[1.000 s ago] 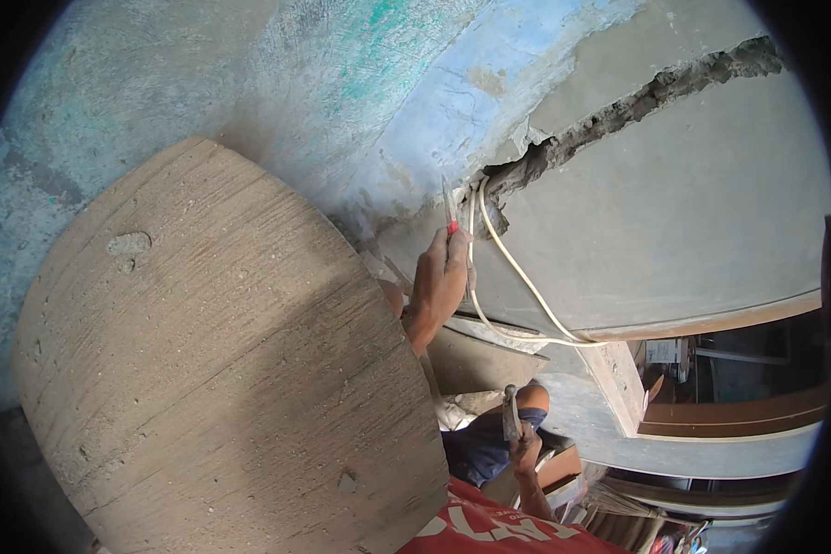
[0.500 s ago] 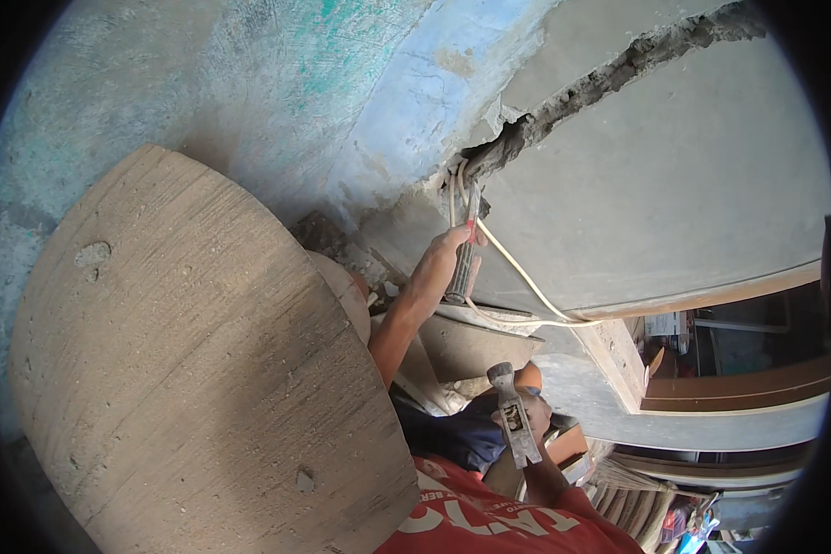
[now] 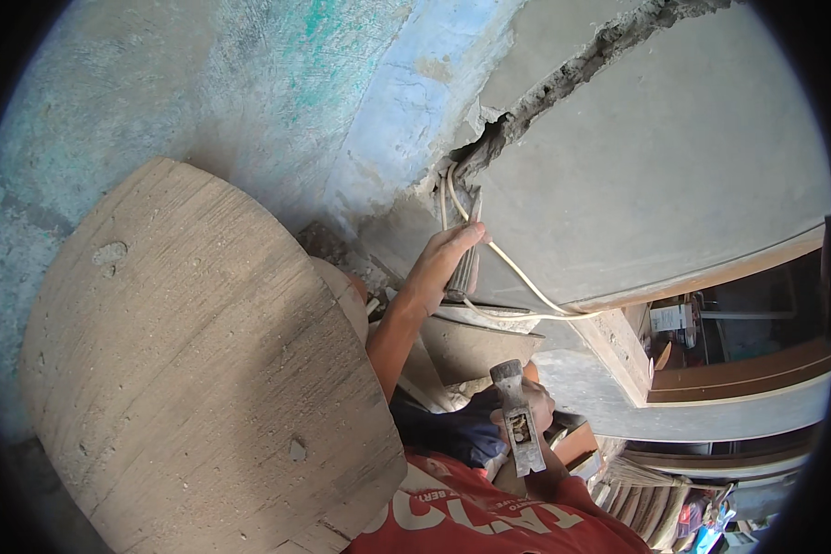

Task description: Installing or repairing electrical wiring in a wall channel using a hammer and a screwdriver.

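Observation:
My left hand [image 3: 439,263] is closed round a dark-handled chisel-like tool [image 3: 457,282], its metal end against the wall beside the lower end of a jagged chased groove [image 3: 554,83]. Two cream cables [image 3: 517,270] come out of that groove, loop down past this hand and run right. Below and to the right, my right hand [image 3: 537,406] grips a hammer [image 3: 519,429], its metal head raised toward me, apart from the chisel. A large dusty wooden board [image 3: 194,351] fills the lower left, beside my left forearm and hiding part of what lies behind it.
The wall is peeling blue paint [image 3: 406,55] at the left and grey render [image 3: 665,148] at the right. A wood-framed opening [image 3: 743,374] is at the right. Rubble [image 3: 319,240] and leaning boards [image 3: 471,351] lie below the groove; sacks and clutter [image 3: 646,512] are at the lower right.
The view has shifted. The chisel has moved to among the cables, more of its handle now showing under my fingers. The hammer has turned, its head now toward the camera.

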Demonstrator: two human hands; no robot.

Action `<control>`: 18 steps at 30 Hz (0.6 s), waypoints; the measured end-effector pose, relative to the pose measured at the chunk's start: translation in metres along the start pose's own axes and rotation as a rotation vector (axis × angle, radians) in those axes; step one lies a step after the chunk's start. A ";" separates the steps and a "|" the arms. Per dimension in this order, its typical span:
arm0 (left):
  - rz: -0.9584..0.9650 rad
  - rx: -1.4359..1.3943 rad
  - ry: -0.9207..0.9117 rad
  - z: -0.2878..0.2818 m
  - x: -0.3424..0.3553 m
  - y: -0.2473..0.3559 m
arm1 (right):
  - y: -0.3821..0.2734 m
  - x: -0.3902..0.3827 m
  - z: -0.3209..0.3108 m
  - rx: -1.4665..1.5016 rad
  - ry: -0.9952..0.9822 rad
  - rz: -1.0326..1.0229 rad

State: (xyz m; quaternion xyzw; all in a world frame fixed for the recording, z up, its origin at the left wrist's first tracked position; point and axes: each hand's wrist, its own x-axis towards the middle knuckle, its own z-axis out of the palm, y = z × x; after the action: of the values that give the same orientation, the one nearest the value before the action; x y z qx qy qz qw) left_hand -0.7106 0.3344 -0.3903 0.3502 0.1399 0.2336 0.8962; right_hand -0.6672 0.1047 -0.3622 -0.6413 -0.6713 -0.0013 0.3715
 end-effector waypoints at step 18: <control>-0.085 -0.145 -0.093 -0.017 0.021 -0.004 | -0.004 0.065 0.011 -0.584 -0.347 -0.091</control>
State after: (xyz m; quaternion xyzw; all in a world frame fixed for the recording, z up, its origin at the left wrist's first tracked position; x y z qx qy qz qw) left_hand -0.6989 0.3523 -0.4069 0.2884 0.0955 0.1885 0.9339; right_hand -0.6694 0.1647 -0.3360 -0.6806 -0.7238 -0.1011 0.0520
